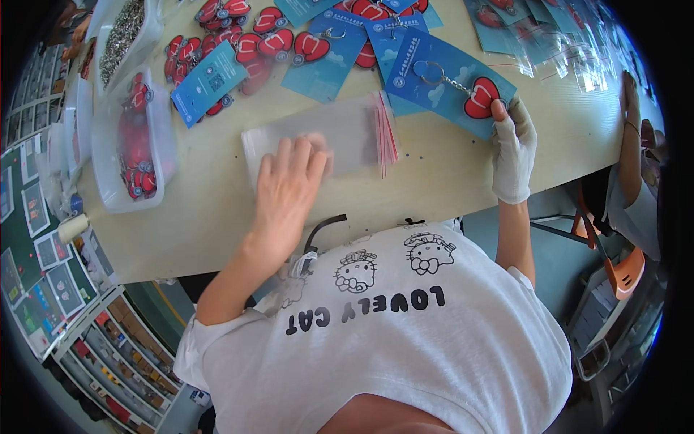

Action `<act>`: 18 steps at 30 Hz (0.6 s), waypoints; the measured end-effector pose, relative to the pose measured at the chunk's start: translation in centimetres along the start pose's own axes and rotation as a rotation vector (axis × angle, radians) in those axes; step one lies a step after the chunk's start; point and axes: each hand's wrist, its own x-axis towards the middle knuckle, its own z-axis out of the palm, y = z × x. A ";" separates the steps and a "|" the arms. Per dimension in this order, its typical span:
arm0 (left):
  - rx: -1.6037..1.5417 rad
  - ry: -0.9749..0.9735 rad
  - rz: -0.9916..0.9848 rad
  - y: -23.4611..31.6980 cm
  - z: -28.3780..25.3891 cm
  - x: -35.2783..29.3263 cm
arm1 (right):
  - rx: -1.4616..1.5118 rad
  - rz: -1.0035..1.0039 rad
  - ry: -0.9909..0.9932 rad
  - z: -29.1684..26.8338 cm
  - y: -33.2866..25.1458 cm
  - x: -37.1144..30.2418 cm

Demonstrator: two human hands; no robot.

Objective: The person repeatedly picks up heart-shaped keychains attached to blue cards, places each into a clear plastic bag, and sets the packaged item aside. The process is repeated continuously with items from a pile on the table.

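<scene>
My right hand point(515, 152), in a white glove with bare fingertips, pinches the lower right corner of a blue card point(434, 79). A red heart-like keychain point(483, 98) with a silver chain and ring is fixed to that card, close to my thumb. Bare, my left hand point(290, 181) rests over a stack of clear zip bags point(347, 134) lying flat on the table. Its fingers are bent and a little apart, slightly blurred, with the tips on the plastic. Red-and-white zip strips point(385, 137) show at the stack's right end.
Loose red keychains point(275, 43) and more blue cards point(318, 76) lie at the table's far side. Plastic bins at left hold red keychains point(139, 177) and metal rings point(123, 40). Bagged cards point(549, 43) are piled far right. Another person's arm point(630, 145) shows at the right edge.
</scene>
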 end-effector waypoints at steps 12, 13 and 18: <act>-0.671 0.272 0.040 -2.8 1.3 5.8 | -0.015 0.022 0.049 0.4 -0.6 0.2; -0.781 0.198 0.021 -3.0 1.4 6.1 | -0.018 0.025 0.054 0.4 -0.6 0.2; -0.828 0.231 0.092 -4.2 1.4 6.6 | -0.004 0.007 0.058 0.3 -0.3 0.4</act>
